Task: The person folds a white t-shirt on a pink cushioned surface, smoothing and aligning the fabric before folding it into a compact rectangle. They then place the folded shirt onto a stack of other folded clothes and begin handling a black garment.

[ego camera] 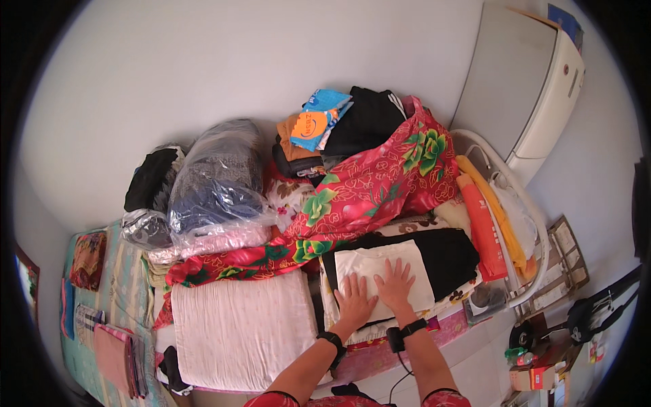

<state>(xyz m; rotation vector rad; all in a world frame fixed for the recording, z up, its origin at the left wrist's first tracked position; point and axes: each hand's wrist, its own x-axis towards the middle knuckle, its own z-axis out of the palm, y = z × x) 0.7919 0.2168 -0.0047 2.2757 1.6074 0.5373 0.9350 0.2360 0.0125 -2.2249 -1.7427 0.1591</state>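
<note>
My left hand [355, 301] and my right hand [395, 283] both lie flat, fingers spread, on a folded white cloth [417, 257]. The white cloth rests on a folded black garment [450, 259], which sticks out to its right. Beneath these is a stack of folded fabric with a brown flower print [460, 294]. A folded pale pink quilt [241, 328] lies to the left of my hands. Just beyond, a red floral fabric [376, 183] stretches diagonally across the bed. Neither hand grasps anything.
Clear plastic bags of bedding [218, 178] stand against the wall. Folded clothes [366, 122] are heaped at the back. A curved white metal bed rail [540, 224] and a fridge [513, 81] are at right. Folded pink cloths [114, 358] lie on the striped bedding at left.
</note>
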